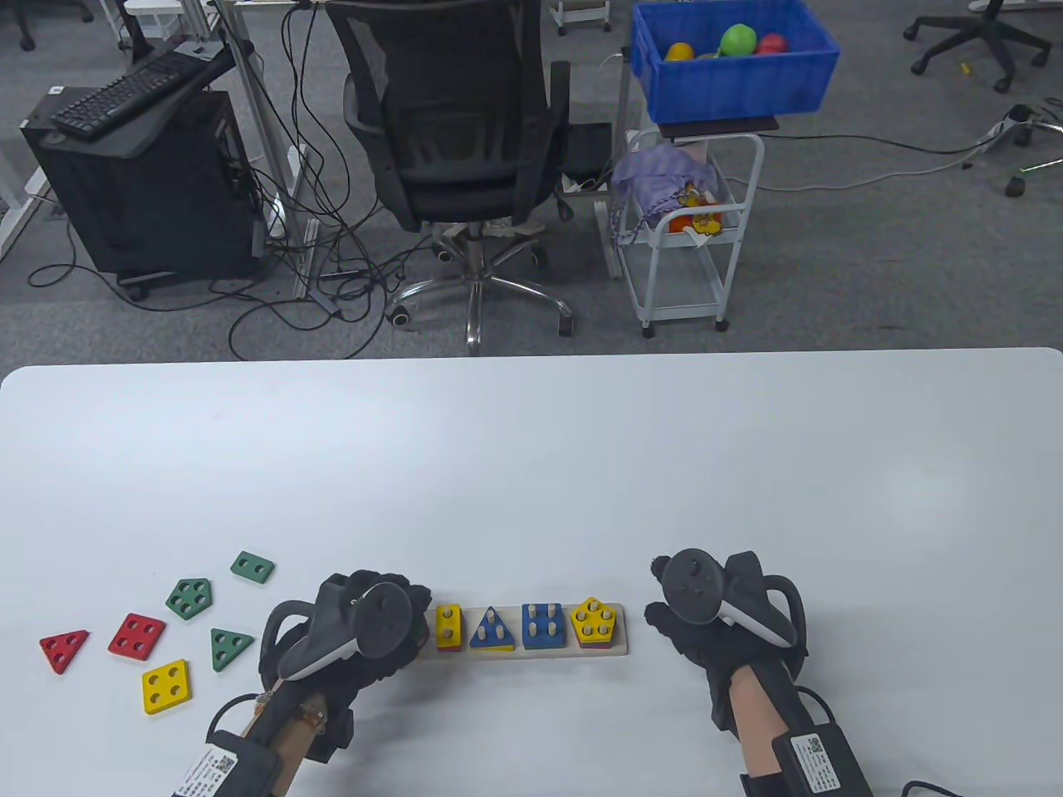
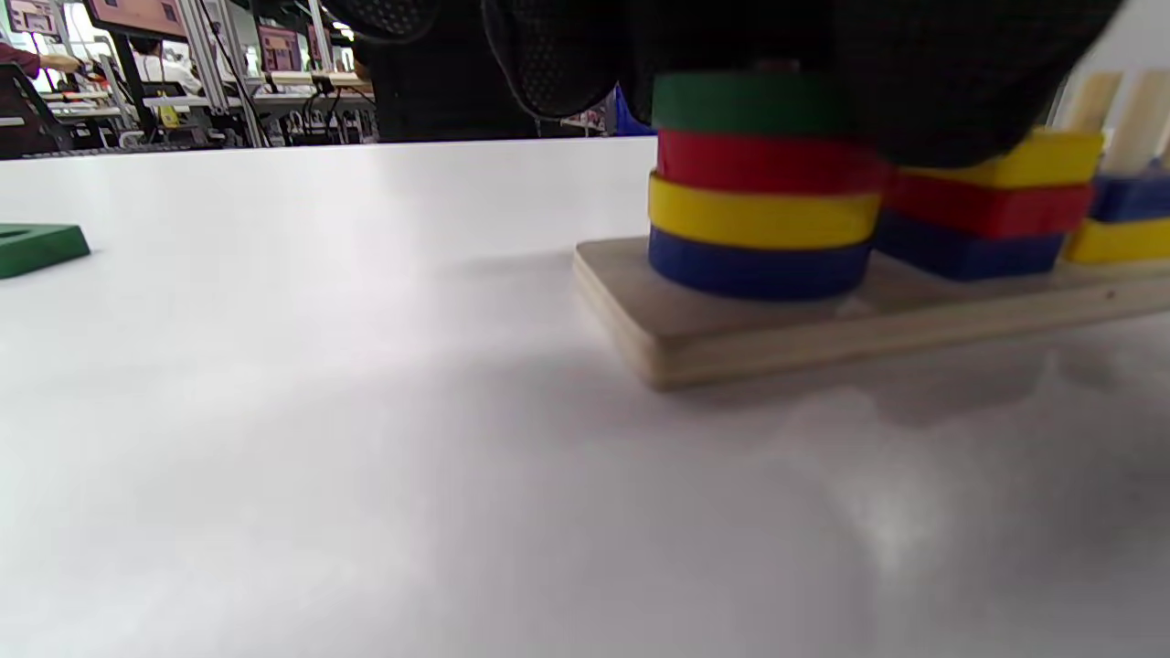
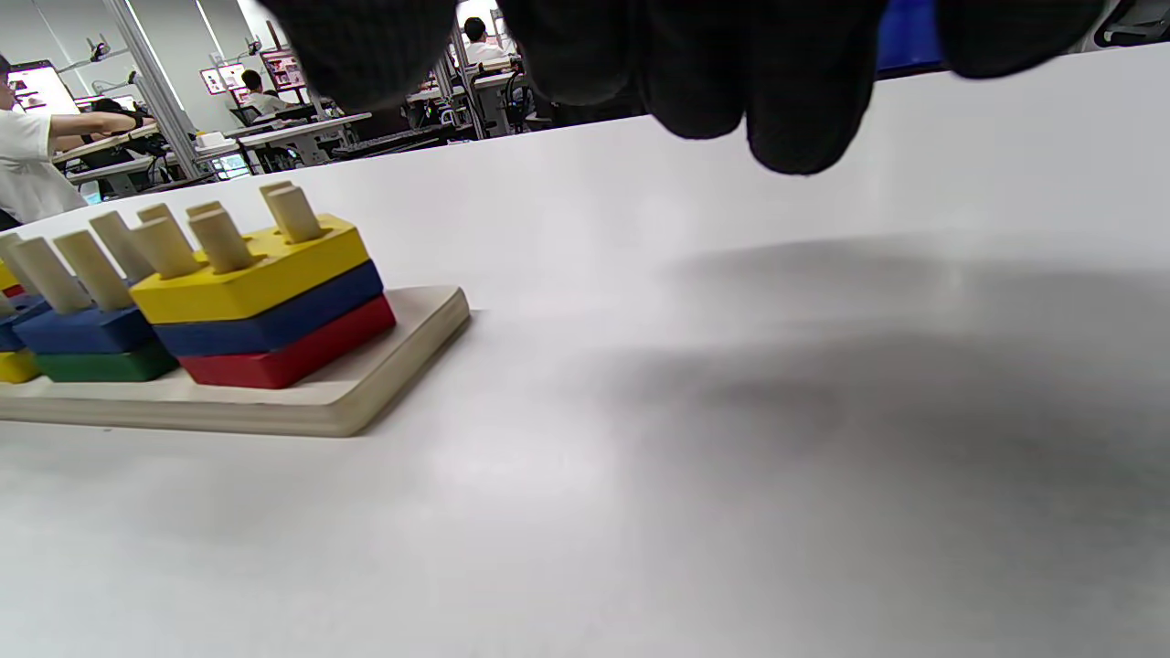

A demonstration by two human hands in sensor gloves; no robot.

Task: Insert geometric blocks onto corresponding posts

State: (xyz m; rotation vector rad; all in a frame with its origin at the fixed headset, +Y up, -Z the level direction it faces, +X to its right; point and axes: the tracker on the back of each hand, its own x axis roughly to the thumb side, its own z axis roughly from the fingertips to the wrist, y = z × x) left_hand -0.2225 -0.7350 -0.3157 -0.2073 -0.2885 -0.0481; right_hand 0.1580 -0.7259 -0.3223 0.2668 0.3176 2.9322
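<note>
A wooden post board (image 1: 619, 643) lies near the table's front edge. It carries a yellow rectangle (image 1: 448, 627), a blue triangle (image 1: 492, 628), a blue square (image 1: 544, 624) and a yellow pentagon (image 1: 596, 623) as top blocks. My left hand (image 1: 411, 618) covers the board's left end. In the left wrist view its fingers (image 2: 914, 82) rest on a green round block (image 2: 749, 102) that tops a red, yellow and blue round stack. My right hand (image 1: 664, 618) rests empty just right of the board, fingers (image 3: 786, 91) above the table.
Loose blocks lie left of the board: green rectangle (image 1: 252, 567), green pentagon (image 1: 189, 598), red square (image 1: 136, 637), red triangle (image 1: 64, 648), green triangle (image 1: 228, 647), yellow square (image 1: 166, 686). An office chair (image 1: 465, 124) and cart (image 1: 689, 216) stand beyond the table's far edge.
</note>
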